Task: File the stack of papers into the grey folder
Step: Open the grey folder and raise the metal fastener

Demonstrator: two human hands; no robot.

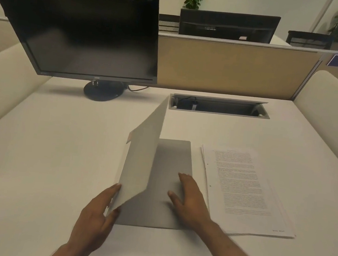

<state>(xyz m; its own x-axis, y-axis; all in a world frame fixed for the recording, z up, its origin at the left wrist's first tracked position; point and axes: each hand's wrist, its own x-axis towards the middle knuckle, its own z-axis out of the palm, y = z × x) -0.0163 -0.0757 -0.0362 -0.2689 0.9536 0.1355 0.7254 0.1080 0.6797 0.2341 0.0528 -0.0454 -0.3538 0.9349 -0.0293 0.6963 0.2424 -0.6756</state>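
The grey folder (167, 166) lies on the white desk in front of me, with its front cover (141, 156) raised nearly upright on the left side. My left hand (95, 216) pinches the lower corner of that cover between thumb and fingers. My right hand (189, 200) lies flat, fingers spread, on the folder's inner back panel and holds nothing. The stack of printed papers (243, 188) rests on the desk just right of the folder, slightly fanned, and neither hand touches it.
A dark monitor (80, 31) on a round stand occupies the back left of the desk (54, 156). An open cable tray (219, 106) is sunk into the desk behind the folder. A beige partition (231, 67) closes the back, and cushioned side walls flank the desk.
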